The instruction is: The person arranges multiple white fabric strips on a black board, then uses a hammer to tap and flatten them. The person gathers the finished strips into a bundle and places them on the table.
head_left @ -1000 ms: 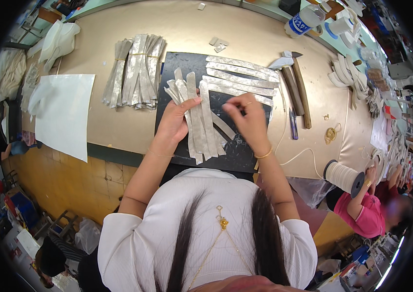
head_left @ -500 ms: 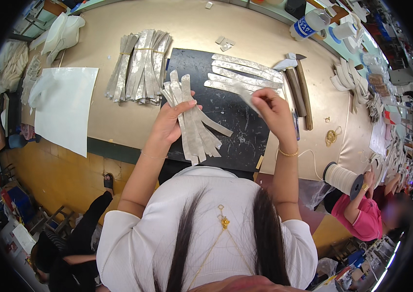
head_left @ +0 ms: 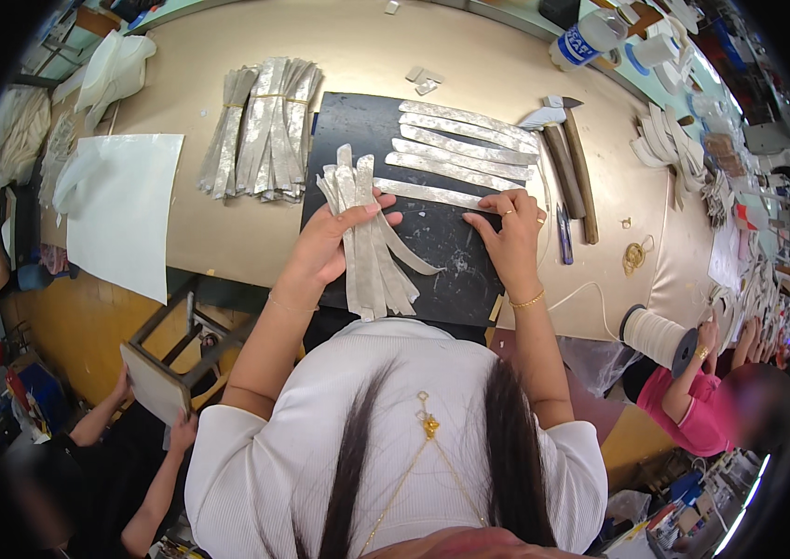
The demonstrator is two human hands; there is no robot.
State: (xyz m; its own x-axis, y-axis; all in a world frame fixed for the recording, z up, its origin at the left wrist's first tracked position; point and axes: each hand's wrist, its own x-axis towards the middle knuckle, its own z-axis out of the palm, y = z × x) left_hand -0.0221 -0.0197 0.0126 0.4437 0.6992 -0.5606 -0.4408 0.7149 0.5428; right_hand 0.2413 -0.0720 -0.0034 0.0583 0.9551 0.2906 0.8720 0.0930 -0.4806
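Two bare hands work over a black mat on the tan desk. The left hand grips a fanned bunch of silvery strips, thumb on top and fingers curled round it, so the bunch is clamped near its middle (its lower ends hang past the mat's near edge). The right hand rests flat on the mat, fingers close together, tips pressing the end of a single strip, the lowest of a row of laid-out strips. A banded bundle of strips lies just left of the mat, and a hammer just right.
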